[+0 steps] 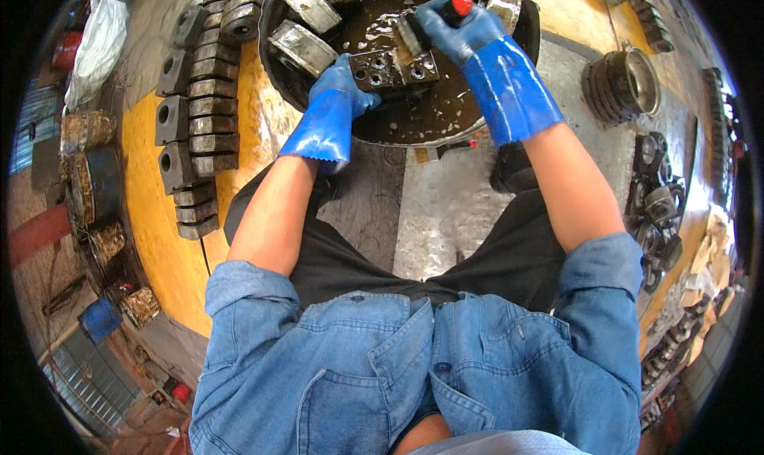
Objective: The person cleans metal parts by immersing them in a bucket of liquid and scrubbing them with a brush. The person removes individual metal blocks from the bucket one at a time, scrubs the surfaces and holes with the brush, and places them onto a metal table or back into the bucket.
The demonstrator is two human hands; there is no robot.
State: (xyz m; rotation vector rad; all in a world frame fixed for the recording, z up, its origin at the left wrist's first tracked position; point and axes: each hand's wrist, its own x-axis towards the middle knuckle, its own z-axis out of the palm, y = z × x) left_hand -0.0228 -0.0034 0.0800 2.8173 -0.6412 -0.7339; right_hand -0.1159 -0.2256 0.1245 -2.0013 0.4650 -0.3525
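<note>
A wide black basin (274,79) of murky brown liquid sits in front of me, with several metal blocks (305,47) around its far and left sides. My left hand (338,85), in a blue rubber glove, is closed on the left end of a dark metal block (380,70) with drilled holes. Gloved the same way, my right hand (461,31) grips a brush (408,38) whose handle has a red end. The bristles touch or hang just over the block's upper side; I cannot tell which.
Stacked metal blocks (213,89) stand in rows left of the basin. Another red-ended brush (446,149) lies below the near rim. To the right are stacked metal rings (621,85) and dark metal parts (659,204). A white plastic bag (97,45) lies far left.
</note>
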